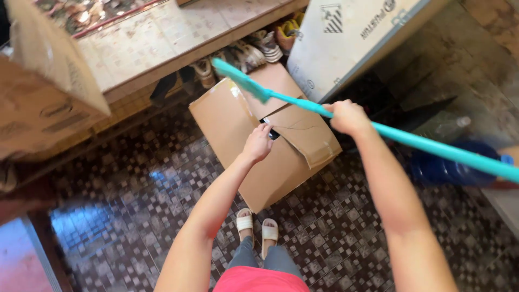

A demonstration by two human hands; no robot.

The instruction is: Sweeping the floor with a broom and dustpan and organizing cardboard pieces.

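Cardboard box (265, 146) on the tiled floor (130, 216) — light, flaps soft; left hand (258, 143) pinches a flap edge. Right hand (347, 117) is clamped around a stiff teal broom handle (411, 139) — best held mid-shaft.

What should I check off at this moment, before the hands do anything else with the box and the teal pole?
1. Right hand closed around the teal pole: ok.
2. Left hand on the cardboard box, at the flap edge: ok.
3. Box flaps fully open: not ok, one creased flap lies across the top.
4. Box contents visible: cannot tell, only a dark gap shows.
5. Feet in white sandals apart from the box: ok.
6. Wide end of the pole apart from the shoes under the ledge: cannot tell.
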